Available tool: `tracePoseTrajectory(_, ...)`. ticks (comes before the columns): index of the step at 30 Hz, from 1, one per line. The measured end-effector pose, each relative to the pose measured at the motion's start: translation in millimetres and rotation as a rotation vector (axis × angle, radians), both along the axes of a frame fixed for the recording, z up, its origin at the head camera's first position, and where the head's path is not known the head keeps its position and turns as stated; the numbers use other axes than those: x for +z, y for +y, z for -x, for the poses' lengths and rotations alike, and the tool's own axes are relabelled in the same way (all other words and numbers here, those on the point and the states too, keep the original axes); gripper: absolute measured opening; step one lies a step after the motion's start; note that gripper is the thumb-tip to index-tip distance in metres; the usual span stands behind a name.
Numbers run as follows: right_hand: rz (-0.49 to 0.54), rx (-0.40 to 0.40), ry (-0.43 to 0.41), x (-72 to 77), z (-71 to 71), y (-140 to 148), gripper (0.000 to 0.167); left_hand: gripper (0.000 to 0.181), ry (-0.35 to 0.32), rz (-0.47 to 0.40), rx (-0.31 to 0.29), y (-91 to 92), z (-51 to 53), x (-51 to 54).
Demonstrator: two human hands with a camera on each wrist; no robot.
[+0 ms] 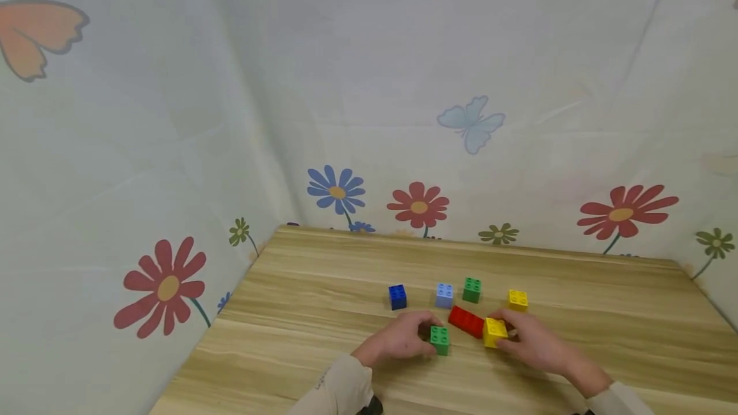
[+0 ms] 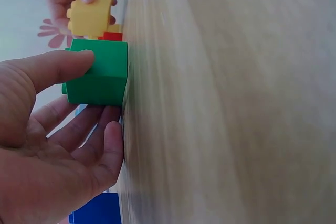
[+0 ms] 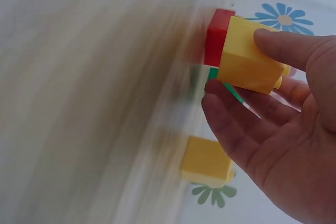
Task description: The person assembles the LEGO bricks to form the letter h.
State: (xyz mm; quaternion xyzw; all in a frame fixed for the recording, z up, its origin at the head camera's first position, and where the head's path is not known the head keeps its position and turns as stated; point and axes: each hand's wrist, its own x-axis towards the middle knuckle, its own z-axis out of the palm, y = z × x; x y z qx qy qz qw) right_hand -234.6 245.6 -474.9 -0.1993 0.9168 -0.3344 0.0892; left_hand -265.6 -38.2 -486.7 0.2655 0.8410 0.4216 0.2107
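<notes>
My left hand (image 1: 403, 337) pinches a green building block (image 1: 439, 340) between thumb and fingers, low at the tabletop with its studs up. The left wrist view shows the thumb on the near side of this green block (image 2: 100, 72). To the right, my right hand (image 1: 537, 343) pinches a yellow building block (image 1: 494, 333). In the right wrist view that yellow block (image 3: 251, 56) is held slightly above the table, thumb on one face and fingers behind. A longer red block (image 1: 466, 321) lies between the two held blocks, just behind them.
Behind the hands stand a dark blue block (image 1: 397, 297), a light blue block (image 1: 444, 295), a second green block (image 1: 471, 289) and a second yellow block (image 1: 517, 300). The wooden table (image 1: 323, 274) ends at a flower-printed cloth (image 1: 369, 114) at the back and left.
</notes>
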Motion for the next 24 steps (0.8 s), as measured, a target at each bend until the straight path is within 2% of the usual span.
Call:
tracePoseTrajectory(4, 0.015, -0.003, -0.022, 5.6, -1.2, -8, 0.04, 0.034, -0.014, -0.004, 0.002, 0.0, 0.7, -0.9)
tracePoseTrajectory(13, 0.06, 0.023, -0.013, 21.0, -6.6, -31, 0.047, 0.031, -0.043, -0.012, 0.012, -0.3, 1.7, -4.0)
tracePoseTrajectory(24, 0.102, 0.066, 0.041, 26.0, -1.8, -55, 0.043, 0.03, -0.024, -0.01, 0.015, -1.3, -1.5, -1.7)
